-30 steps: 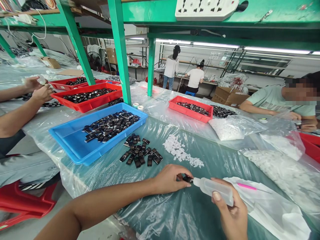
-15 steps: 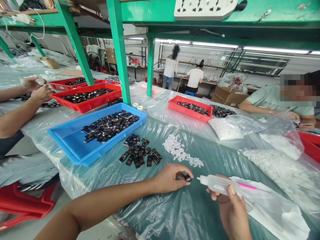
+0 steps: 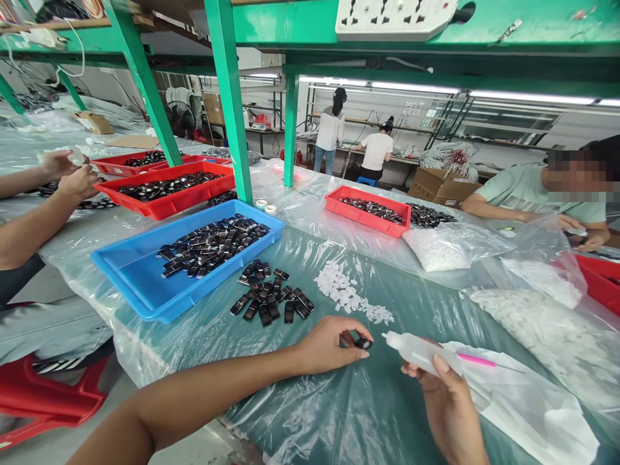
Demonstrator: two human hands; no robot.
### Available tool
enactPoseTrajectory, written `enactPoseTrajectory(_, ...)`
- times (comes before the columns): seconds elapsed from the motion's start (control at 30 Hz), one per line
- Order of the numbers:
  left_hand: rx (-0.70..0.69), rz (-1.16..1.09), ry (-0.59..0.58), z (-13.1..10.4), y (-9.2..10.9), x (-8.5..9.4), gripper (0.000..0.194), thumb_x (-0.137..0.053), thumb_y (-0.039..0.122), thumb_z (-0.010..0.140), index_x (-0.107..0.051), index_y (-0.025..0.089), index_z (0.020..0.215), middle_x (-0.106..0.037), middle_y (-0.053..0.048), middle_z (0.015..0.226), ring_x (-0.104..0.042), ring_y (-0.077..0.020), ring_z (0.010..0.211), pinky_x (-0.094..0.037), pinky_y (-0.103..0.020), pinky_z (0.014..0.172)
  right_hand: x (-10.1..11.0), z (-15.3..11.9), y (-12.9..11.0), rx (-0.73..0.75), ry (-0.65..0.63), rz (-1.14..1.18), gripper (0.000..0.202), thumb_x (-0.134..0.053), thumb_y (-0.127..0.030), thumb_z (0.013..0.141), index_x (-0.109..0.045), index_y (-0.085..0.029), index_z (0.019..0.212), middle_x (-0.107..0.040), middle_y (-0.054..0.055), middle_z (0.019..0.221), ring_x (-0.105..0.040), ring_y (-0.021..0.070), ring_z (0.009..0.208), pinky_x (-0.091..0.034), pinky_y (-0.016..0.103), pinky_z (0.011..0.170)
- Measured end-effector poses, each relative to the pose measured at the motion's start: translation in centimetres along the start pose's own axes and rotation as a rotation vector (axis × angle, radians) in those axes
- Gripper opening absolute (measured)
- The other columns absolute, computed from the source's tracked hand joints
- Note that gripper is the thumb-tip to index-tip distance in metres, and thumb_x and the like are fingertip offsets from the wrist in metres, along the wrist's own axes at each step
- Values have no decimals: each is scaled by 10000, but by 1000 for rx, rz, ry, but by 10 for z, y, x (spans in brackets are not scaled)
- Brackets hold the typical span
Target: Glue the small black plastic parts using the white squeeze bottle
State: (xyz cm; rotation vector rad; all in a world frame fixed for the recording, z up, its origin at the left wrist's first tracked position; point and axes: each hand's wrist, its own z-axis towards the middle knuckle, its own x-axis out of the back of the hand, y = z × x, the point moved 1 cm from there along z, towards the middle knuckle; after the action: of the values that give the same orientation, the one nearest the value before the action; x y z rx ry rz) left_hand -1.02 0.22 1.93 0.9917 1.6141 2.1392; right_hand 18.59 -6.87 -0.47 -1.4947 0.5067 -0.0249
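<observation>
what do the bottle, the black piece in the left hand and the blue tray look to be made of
Bottle: probably soft plastic with a hazy finish, judging by its milky, translucent wall.
Black piece: perhaps hard plastic, dark and smooth-looking; it is too small to rule out coated metal.
Blue tray: most likely moulded plastic, slightly glossy, from its even colour and rounded corners.

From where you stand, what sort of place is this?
Probably a small-parts assembly workshop: a blue tray holds many black parts, white pieces lie on the table, and another person works across it.
</observation>
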Motion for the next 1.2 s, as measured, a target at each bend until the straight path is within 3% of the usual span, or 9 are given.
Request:
enactPoseTrajectory(0.53,-91,180,57,2,-11,0,255,-584,304,805,-656,233,1039,-655,-19,938,-595,-132,763,-454,-201,652,-5,-9,-4,36,-25,-388,321,-604,-456,745,-607,-205,945,-621,26,841,-520,154,688,-434,243,628)
enactPoseTrajectory(1.0,-93,236,33,2,-11,1,256,-573,280,812,-654,242,1052,-649,-15,934,-596,-134,771,-444,-202,645,-8,-10,-9,81,-26,-504,336,-614,-477,721,-628,-215,931,-642,27,883,-574,173,786,-460,200,660)
enactPoseTrajectory(1.2,-97,76,23,3,-10,0,236,-586,260,799,-659,196,1014,-643,-41,939,-596,-140,807,-468,-205,683,-4,-8,-8,83,-10,-436,320,-621,-445,729,-628,-210,946,-650,30,883,-571,173,765,-456,219,653)
